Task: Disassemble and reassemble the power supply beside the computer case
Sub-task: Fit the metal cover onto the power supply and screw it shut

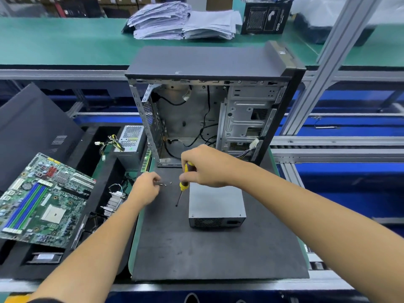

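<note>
A grey power supply (216, 204) lies flat on the dark mat (196, 254), its vented end toward me. Behind it stands the open computer case (207, 110), upright with loose cables inside. My right hand (205, 166) grips a yellow-and-black screwdriver (184, 182) by the handle, its tip pointing down at the mat just left of the power supply. My left hand (145, 189) has its fingers curled at several small screws (166, 184) lying on the mat; whether it pinches one I cannot make out.
A green motherboard (41, 200) lies on a black foam tray at the left. A second power supply (130, 142) with wires stands left of the case, a heatsink (114, 201) below it. The case side panel (32, 127) leans at far left. Paper stacks (183, 21) sit on the far bench.
</note>
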{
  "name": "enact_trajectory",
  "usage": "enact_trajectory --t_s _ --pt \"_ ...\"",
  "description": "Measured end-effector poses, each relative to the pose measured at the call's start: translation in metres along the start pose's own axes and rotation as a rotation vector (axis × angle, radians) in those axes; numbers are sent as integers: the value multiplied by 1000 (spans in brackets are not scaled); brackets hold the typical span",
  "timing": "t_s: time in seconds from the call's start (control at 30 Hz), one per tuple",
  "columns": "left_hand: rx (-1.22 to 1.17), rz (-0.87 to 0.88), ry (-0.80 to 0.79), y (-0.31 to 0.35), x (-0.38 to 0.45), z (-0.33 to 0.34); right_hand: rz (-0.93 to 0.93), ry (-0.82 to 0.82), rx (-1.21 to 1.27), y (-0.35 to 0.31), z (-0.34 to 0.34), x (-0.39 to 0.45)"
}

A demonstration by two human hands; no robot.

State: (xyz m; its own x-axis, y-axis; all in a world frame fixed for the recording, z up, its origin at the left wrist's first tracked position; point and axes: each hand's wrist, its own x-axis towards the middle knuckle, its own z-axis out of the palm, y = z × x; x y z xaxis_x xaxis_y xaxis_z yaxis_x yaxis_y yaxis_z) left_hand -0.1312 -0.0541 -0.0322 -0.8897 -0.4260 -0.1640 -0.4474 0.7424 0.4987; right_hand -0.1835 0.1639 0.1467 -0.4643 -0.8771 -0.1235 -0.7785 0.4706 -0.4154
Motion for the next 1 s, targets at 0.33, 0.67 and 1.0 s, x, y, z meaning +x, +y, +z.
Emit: enact_trajectory --t_s 0.33,0.67,1.0 --pt "392 132 -41 0 16 16 60 101 20 4 21 23" --pt "-199 -34 104 19 8 0 179 252 64 10 12 31" --pt "-734 169 -61 82 -20 -18 251 461 184 15 -12 22"
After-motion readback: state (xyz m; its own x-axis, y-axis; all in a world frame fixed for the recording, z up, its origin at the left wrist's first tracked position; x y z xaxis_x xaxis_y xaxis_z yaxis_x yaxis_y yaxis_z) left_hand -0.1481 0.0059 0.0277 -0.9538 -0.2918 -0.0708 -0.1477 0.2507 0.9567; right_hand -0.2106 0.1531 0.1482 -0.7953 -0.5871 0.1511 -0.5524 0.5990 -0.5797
